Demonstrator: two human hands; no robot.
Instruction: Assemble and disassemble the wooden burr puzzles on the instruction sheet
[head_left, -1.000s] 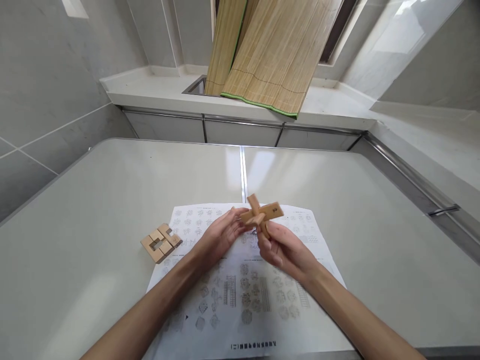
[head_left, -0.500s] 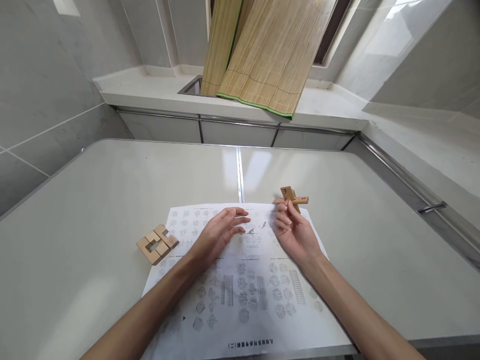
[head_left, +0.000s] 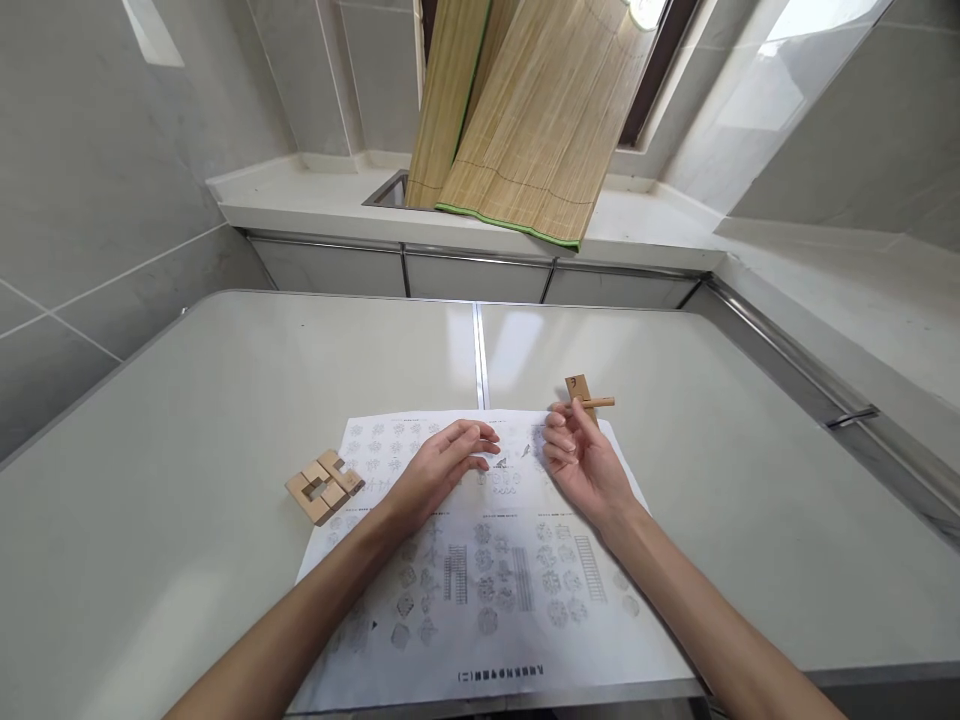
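Between thumb and fingers, my right hand (head_left: 589,468) holds a small assembly of crossed wooden pieces (head_left: 579,389) at the sheet's upper right corner; one piece bears a dark mark. My left hand (head_left: 442,465) rests over the middle of the printed sheet (head_left: 499,640), fingers slightly curled and apart, with nothing in it. Several light wooden blocks (head_left: 324,487) lie joined in a flat group with a gap in the centre, by the sheet's left edge. Small line figures and text cover the sheet.
The sheet lies on a pale table (head_left: 750,480) with a metal seam down its far half. Beyond the table is a white counter (head_left: 300,200) with a sink edge (head_left: 386,190), and a bamboo mat (head_left: 525,130) hangs over it. A metal rail runs at the right.
The wooden assembly in my right hand has turned, so its side piece now shows edge-on. The left fingers have drawn slightly closer together. The camera view has shifted a little.
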